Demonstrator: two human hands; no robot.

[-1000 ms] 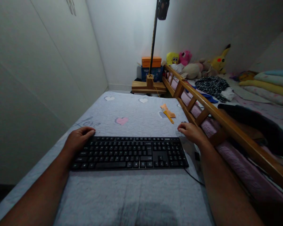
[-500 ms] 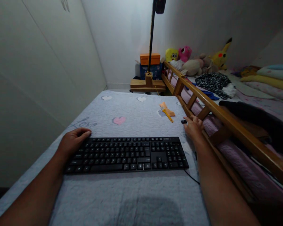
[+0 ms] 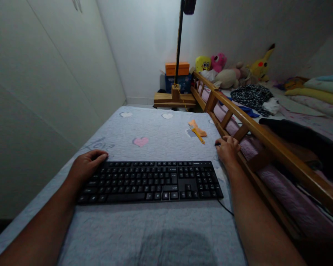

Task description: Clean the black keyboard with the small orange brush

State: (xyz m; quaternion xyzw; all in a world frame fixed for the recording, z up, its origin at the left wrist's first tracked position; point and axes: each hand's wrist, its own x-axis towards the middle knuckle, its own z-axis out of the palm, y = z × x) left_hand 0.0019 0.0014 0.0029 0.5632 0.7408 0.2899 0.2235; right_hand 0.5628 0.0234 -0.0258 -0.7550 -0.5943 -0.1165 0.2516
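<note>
A black keyboard lies flat across the quilted bedcover, its number pad on the right. At its upper left corner, my left hand is closed around the keyboard's left end, the thumb along the top edge; the palm and wrist cover that corner. Beyond the number pad, near the wooden rail, my right hand has its fingers curled at a small black piece. Most of the piece is hidden by the fingers, and its kind is too small to tell. A yellow-handled brush rests on an orange cloth, to the left of this hand.
The keyboard's cable runs out under my right forearm. A wooden bed rail borders the right side, with plush toys and clothes behind it. A wooden stand with a black pole is at the far end; a pale cabinet is left.
My right hand's fingers have closed in over the small black piece, which lay in plain view beside the fingertips before. The left hand has stayed on the keyboard.
</note>
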